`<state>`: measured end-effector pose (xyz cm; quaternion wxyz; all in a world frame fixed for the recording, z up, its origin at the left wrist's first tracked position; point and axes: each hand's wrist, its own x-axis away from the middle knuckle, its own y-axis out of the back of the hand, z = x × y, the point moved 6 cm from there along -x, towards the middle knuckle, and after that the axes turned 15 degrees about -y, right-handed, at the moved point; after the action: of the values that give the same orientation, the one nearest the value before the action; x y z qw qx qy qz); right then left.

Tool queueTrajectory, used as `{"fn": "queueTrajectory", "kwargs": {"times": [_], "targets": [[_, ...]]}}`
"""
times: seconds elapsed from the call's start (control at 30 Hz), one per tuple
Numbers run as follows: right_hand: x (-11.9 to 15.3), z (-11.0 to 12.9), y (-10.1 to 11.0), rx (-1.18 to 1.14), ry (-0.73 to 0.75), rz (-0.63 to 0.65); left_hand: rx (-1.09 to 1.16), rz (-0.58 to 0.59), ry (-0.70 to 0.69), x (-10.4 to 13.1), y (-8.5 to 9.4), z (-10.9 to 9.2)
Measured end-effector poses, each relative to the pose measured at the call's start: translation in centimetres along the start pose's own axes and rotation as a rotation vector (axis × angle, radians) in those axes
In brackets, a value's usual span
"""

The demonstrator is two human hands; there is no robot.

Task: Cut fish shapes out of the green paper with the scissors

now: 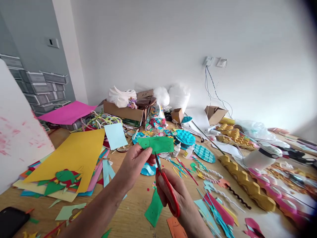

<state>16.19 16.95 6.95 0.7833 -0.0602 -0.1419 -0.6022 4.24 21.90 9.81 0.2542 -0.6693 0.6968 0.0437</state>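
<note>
At the far left, a white board (pixel 21 122) smeared with red stands at the edge of the view, and a dark phone (pixel 12 218) lies below it on the wooden worktop (pixel 133 201). Next come a magenta sheet (pixel 68 113) and, nearer, a large yellow sheet (pixel 84 147) on a pile of coloured papers, with green and red cutouts (pixel 65 177) lying on it. A pale blue sheet (pixel 115 136) leans to the right of these, in front of an open cardboard box (pixel 123 110) filled with bags and other things. In the middle, the left hand (pixel 133 158) holds up a green paper strip (pixel 159 144) marked with dark drawn lines, its fingers pinched on the strip's lower left part. Just below, the right hand (pixel 174 188) has its fingers clamped around the red handles of the scissors (pixel 170 195); the blades point upward, their tips at the strip's lower edge, though how far they are spread is hard to tell. Under the right hand lie another green piece (pixel 154 210) and an orange piece (pixel 176 228). Farther right, two small white bottles (pixel 188 152) stand near blue painted discs (pixel 184 137), then a yellow bumpy strip (pixel 250 185) runs beside a white lidded container (pixel 260 158).
</note>
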Motion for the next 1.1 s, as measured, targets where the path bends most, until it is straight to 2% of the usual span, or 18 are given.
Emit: {"fn": "queueTrajectory", "kwargs": {"times": [0.33, 0.73, 0.93, 1.1], "targets": [[-0.2, -0.6, 0.2, 0.027, 0.054, 0.058, 0.027, 0.023, 0.016, -0.3, -0.5, -0.2], [-0.3, -0.2, -0.1, -0.004, 0.015, 0.036, 0.004, 0.016, 0.013, -0.1, 0.0, 0.1], [-0.5, -0.4, -0.2, -0.075, -0.011, 0.043, 0.004, -0.041, 0.007, -0.3, 0.8, 0.5], [-0.7, -0.5, -0.2, -0.099, 0.033, 0.084, 0.021, -0.122, 0.041, -0.3, 1.3, 0.6]]}}
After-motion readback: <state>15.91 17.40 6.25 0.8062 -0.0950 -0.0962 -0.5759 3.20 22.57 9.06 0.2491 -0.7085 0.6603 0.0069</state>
